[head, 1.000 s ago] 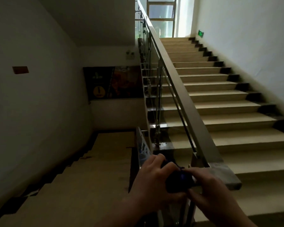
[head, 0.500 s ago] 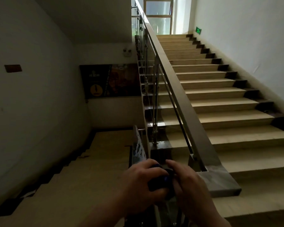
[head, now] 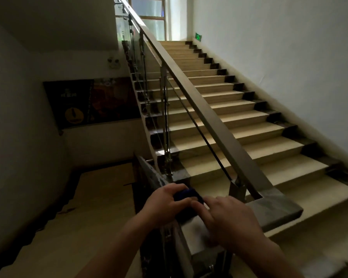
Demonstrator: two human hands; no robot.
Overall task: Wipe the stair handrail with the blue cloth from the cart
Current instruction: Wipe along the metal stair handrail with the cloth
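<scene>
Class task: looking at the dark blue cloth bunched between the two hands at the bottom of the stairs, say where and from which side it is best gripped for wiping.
Grip the dark blue cloth from above, palm over its bunched top. The left hand already holds it so.

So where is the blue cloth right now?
Head view, bottom centre: the blue cloth is bunched between the left hand and right hand, above the handrail's lower end.

Dim stairwell, daylight from the top window (head: pixel 149 17); hands perhaps slightly motion-blurred.
</scene>
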